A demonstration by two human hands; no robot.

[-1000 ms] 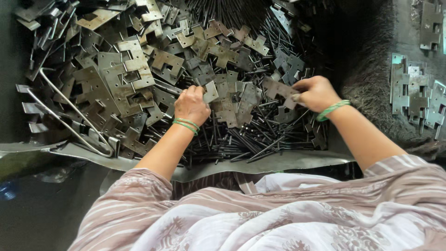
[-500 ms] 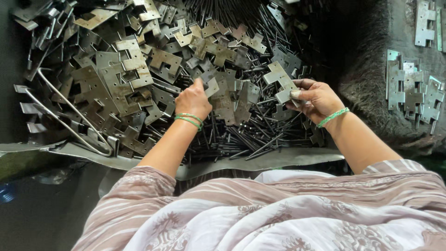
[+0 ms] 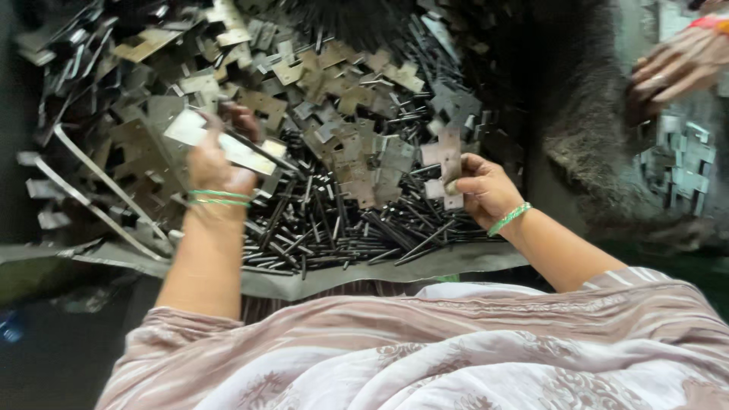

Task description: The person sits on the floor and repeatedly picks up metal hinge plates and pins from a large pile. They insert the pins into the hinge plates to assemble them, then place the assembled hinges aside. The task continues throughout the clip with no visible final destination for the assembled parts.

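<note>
Dim floor heaped with plates [image 3: 334,114] and pins [image 3: 326,228]. Left hand [image 3: 216,163], right hand [image 3: 486,190]: fingers pinched on a plate each; best gripped flat, clear of edges.

— What sort of place is this?

— A small metal workshop, by the look of it. Beyond both hands lies a big heap of stamped metal plates [image 3: 357,144], all the same notched shape, and just below the hands a pile of thin dark metal pins [image 3: 326,228].

— Anything else?

— To the right of the right hand [image 3: 486,190], more flat plates [image 3: 680,171] lie on a dark, gritty surface, where another person's hand [image 3: 676,64] reaches in. Long bent metal strips [image 3: 99,197] lie left of the left hand [image 3: 216,163].
</note>
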